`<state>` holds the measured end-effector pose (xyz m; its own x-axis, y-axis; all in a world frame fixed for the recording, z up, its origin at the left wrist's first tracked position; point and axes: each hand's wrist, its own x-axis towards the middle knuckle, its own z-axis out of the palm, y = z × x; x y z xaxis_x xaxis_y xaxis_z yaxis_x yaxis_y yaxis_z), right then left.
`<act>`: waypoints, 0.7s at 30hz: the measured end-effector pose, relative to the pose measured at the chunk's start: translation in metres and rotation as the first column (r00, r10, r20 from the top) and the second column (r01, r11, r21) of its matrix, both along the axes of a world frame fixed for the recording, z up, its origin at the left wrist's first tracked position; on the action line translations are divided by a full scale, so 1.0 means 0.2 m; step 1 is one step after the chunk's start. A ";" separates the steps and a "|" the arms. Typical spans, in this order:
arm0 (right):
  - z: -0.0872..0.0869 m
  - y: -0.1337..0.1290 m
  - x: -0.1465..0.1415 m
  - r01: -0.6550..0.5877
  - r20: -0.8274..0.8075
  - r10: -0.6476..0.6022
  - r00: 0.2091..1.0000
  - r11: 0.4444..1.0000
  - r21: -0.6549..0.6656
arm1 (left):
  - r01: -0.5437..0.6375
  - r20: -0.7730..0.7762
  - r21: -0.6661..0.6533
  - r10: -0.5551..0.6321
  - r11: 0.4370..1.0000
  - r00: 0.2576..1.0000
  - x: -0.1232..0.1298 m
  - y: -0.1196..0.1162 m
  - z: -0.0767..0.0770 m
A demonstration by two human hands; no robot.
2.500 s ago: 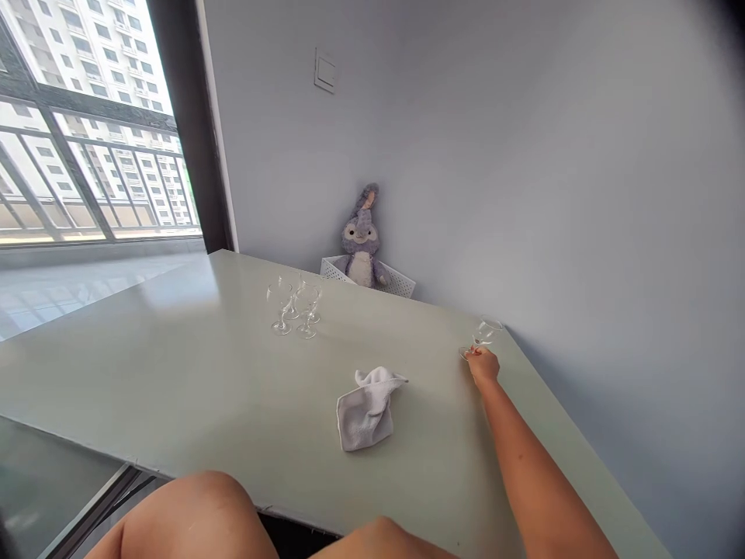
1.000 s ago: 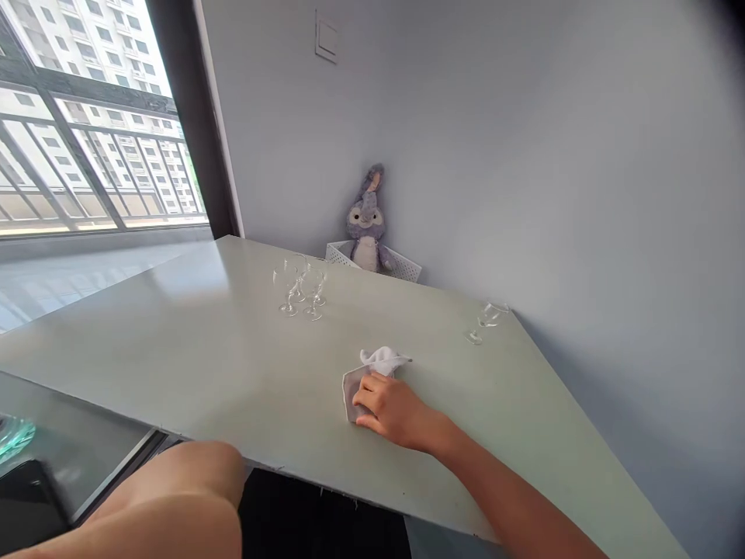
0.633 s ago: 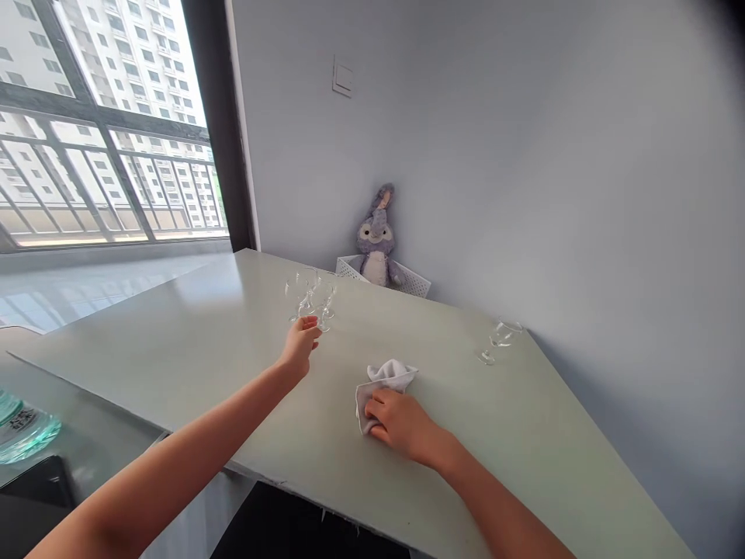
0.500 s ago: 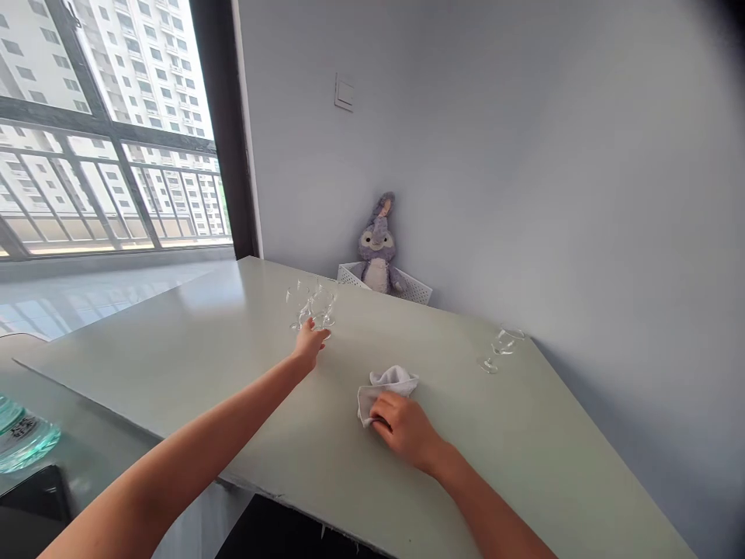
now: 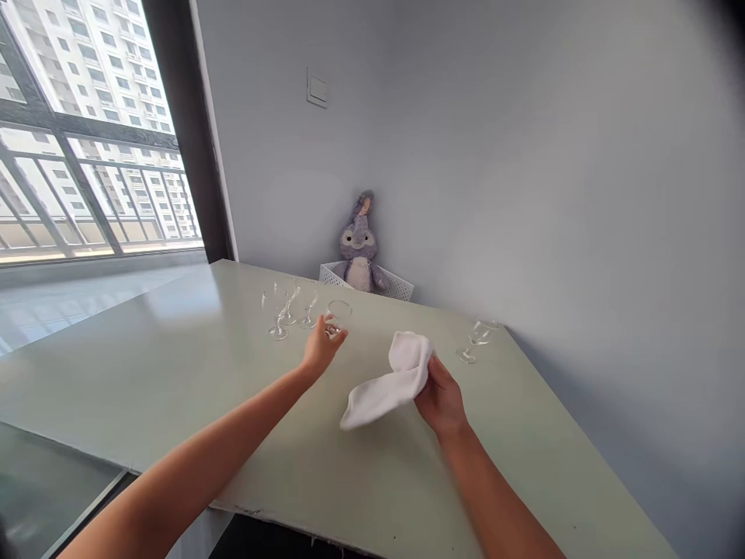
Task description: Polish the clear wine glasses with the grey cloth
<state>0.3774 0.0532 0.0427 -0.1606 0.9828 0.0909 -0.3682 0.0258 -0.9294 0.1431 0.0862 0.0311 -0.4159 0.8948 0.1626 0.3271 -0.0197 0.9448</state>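
Note:
My left hand [image 5: 326, 345] is closed around the lower part of a clear wine glass [image 5: 340, 310], whose round rim shows above the fingers. Just left of it several similar stemmed glasses [image 5: 276, 312] stand upright in a group on the pale table [image 5: 303, 466]. My right hand [image 5: 443, 396] grips a white cloth [image 5: 401, 380] by one edge, holding it up off the tabletop so that its loose end hangs to the left. A single stemmed glass [image 5: 479, 334] stands apart near the table's right edge.
A purple plush toy [image 5: 358, 248] sits in a white perforated basket [image 5: 401, 287] beyond the table's far edge. Grey walls rise behind and to the right. A window [image 5: 87, 140] with railings is on the left, and a darker glass-like surface [image 5: 52, 481] lies at lower left.
My left hand has taken a glass out of the group, moving it to the right. My right hand has lifted the cloth from the table. The view has turned slightly right.

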 end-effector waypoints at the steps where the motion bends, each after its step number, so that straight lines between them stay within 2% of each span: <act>1: 0.00 0.01 0.02 0.028 -0.010 -0.028 1.000 1.000 0.003 | 0.042 -0.104 0.025 -0.039 0.999 0.994 0.04 -0.03 0.00; 3: 0.01 0.02 0.04 0.092 0.023 -0.092 0.996 0.996 -0.010 | 0.115 -0.304 0.063 -0.090 0.991 0.948 0.11 -0.09 0.00; 6: 0.00 0.02 0.05 0.145 0.110 -0.140 0.984 0.989 -0.038 | 0.151 -0.490 0.087 -0.090 0.985 0.867 0.17 -0.16 -0.04; 10: 0.01 -0.03 -0.03 0.072 0.012 -0.071 0.997 0.995 -0.070 | 0.204 -0.639 0.110 -0.088 0.973 0.764 0.20 -0.20 -0.09; 12: 0.02 -0.07 -0.08 -0.004 -0.021 0.004 1.000 1.000 -0.028 | 0.227 -0.693 0.138 -0.070 0.964 0.717 0.19 -0.22 -0.09; 14: 0.02 -0.11 -0.12 -0.087 0.080 0.082 0.993 0.994 0.062 | 0.223 -0.739 0.161 -0.032 0.961 0.673 0.18 -0.22 -0.07; 17: 0.01 -0.16 -0.15 -0.179 0.356 0.106 0.929 0.967 0.180 | 0.227 -0.795 0.171 -0.001 0.959 0.607 0.15 -0.23 -0.05; 19: -0.01 -0.17 -0.15 -0.235 0.482 0.119 0.868 0.954 0.189 | 0.273 -0.836 0.173 -0.006 0.946 0.549 0.13 -0.23 -0.04; 21: -0.01 -0.17 -0.14 -0.292 0.531 0.181 0.828 0.947 0.133 | 0.331 -0.871 0.179 -0.007 0.927 0.491 0.13 -0.23 -0.05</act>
<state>0.3494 0.0197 0.0411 -0.4636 0.8776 0.1218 0.1325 0.2046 -0.9698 0.1691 0.0400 0.0213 0.2225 0.7711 0.5966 0.9155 -0.3757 0.1441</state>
